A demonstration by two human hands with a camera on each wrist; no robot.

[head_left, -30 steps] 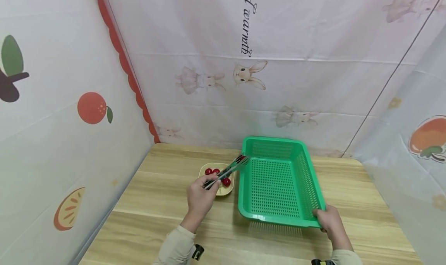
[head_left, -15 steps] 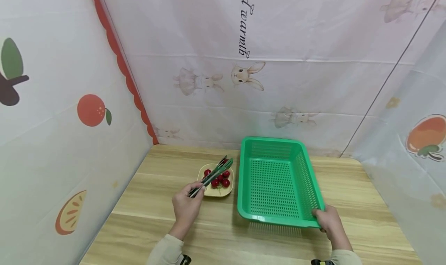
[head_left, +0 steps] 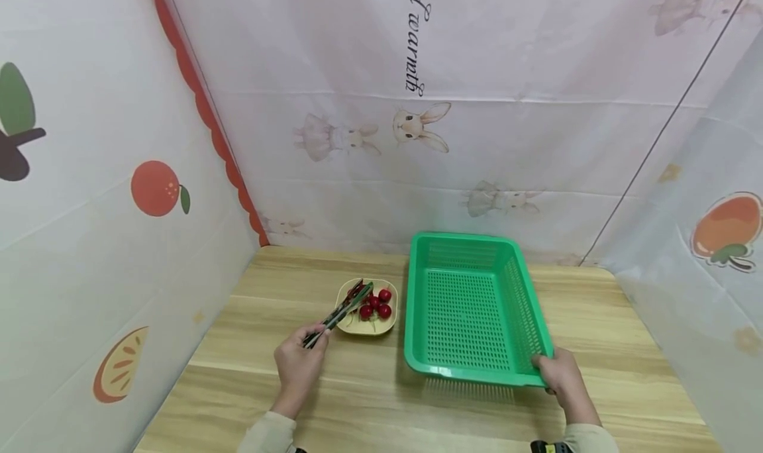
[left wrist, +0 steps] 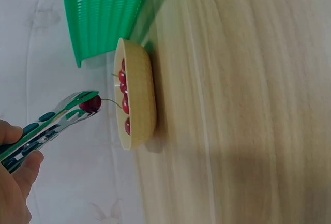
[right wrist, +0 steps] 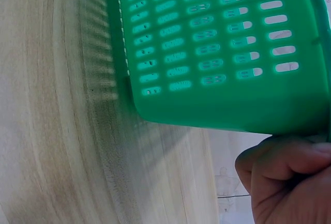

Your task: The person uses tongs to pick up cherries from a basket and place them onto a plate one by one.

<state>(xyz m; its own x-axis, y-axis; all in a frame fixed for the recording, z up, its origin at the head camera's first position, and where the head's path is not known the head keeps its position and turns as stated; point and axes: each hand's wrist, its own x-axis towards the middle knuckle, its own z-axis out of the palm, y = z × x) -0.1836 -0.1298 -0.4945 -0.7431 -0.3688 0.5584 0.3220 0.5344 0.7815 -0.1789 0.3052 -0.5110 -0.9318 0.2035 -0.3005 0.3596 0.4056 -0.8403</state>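
My left hand (head_left: 298, 370) pinches a pair of tongs (head_left: 341, 312) between thumb and fingers. At the tips of the tongs, a dark red cherry (left wrist: 90, 103) is caught, its stem reaching toward the pale yellow bowl (left wrist: 142, 94). Seen from above, the tongs overlap the left part of that bowl, where several red cherries (head_left: 384, 311) lie, some with stems. To the right of the bowl is a green plastic basket (head_left: 467, 320) with slotted walls and a perforated bottom. My right hand (head_left: 562, 375) grips the basket's near right corner by the rim.
A wood-grain table (head_left: 369, 406) carries the bowl and basket. Behind it hangs a pale cloth wall (head_left: 357, 221) with rabbit prints. Fruit-printed panels (head_left: 71, 254) close off both sides.
My left hand has drawn the tongs back left and toward me, from the basket's left rim to over the bowl's left part. My right hand keeps its grip on the basket.
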